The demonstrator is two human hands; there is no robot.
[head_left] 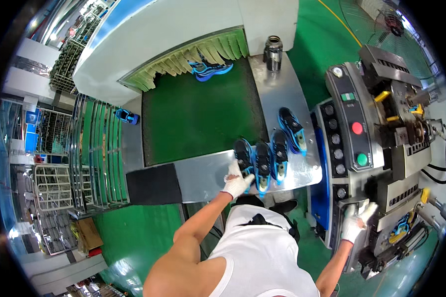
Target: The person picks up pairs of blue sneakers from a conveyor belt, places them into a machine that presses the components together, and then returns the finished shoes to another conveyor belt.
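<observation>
My left hand (237,182), in a white glove, grips the near end of a black and blue sports shoe (243,152) on the metal table ledge. Right beside it stand a second shoe (262,166) and a third shoe (280,153), with another shoe (295,129) farther right. All point their toes away from me. My right hand (356,222), also white-gloved, is at the front of the machine (354,133) on my right, fingers apart and nothing seen in them. Blue and yellow parts (403,225) sit in the machine's lower station.
Beyond the ledge (198,180) lies a green conveyor belt (198,119), leading to a fringed opening (183,54) where more shoes (210,69) lie. A metal flask (273,52) stands at the back right. At left are a metal rack (96,153) and a lone shoe (127,116).
</observation>
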